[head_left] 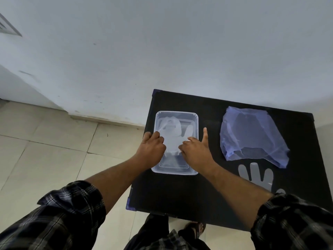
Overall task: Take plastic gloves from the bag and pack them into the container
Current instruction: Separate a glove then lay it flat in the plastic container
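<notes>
Two hands (152,146) (195,149) palm-down on gloves (171,139) in container (175,168)

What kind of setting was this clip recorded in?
Probably a plain indoor room with a makeshift work surface, not a workshop: a bare white wall, beige floor tiles, and a small black table holding only the container, blue bag and a loose glove.

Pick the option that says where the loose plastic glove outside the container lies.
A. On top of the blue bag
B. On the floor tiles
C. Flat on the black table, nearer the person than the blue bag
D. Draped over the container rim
C: the loose glove lies flat on the black table, just on the person's side of the blue bag, apart from the container.
</notes>
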